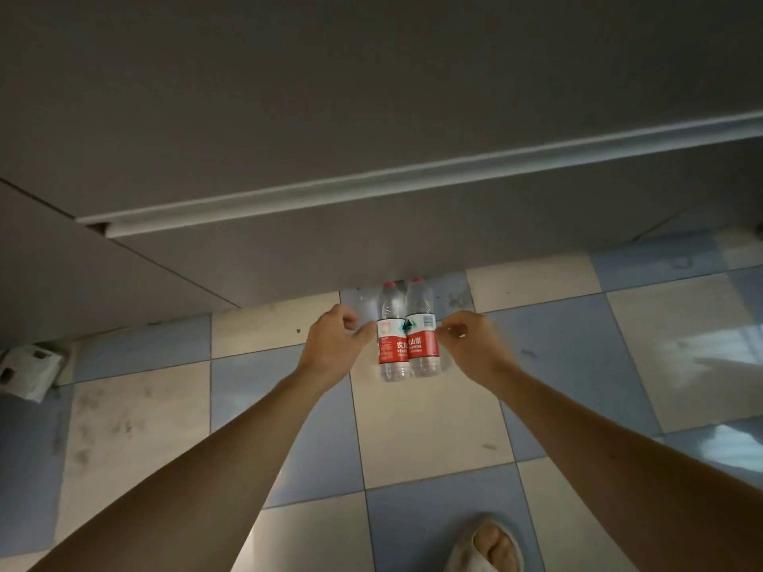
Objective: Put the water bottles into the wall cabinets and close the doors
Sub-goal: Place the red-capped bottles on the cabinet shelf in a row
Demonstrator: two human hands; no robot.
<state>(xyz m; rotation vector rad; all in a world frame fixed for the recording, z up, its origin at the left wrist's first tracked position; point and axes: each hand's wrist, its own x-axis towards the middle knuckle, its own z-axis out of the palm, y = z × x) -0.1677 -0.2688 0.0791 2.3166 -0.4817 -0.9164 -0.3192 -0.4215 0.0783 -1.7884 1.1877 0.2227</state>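
Observation:
Two clear water bottles with red caps and red-and-white labels stand upright side by side on the tiled floor, just in front of the grey cabinet base. The left bottle [391, 338] and the right bottle [423, 336] touch each other. My left hand [330, 344] hovers at the left bottle's side, fingers loosely curled, its thumb at the label's edge. On the other side my right hand [470, 344] is next to the right bottle, fingers loosely curled and not around it. Neither hand holds a bottle.
Grey cabinet fronts [371, 117] fill the upper view, crossed by a pale handle rail [413, 175]; the fronts look closed. The floor [421, 427] is blue and cream tiles. A white crumpled object [29, 369] lies at far left. My slippered foot [491, 542] is at the bottom.

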